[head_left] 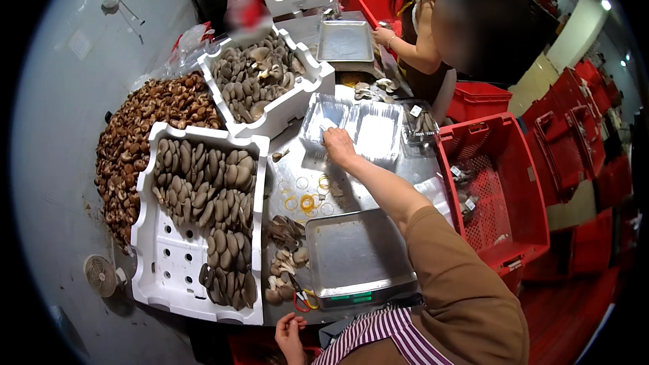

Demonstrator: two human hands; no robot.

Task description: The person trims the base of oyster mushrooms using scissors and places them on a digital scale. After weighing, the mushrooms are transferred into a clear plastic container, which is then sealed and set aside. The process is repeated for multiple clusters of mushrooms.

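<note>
My right hand reaches across the table to a stack of clear plastic trays, its fingers closed at the near edge. A second stack of clear trays stands just to the right. Down by the table's front edge, my left hand hangs with loosely bent fingers and nothing visible in it. Close to it lie scissors with red and yellow handles and some loose oyster mushrooms. A scale with a metal tray sits in front of me. Rubber bands are scattered between scale and trays.
White crates of oyster mushrooms stand left, beside a heap of brown mushrooms. A red crate holding packed trays is at the right. Two people work across the table, near another metal tray.
</note>
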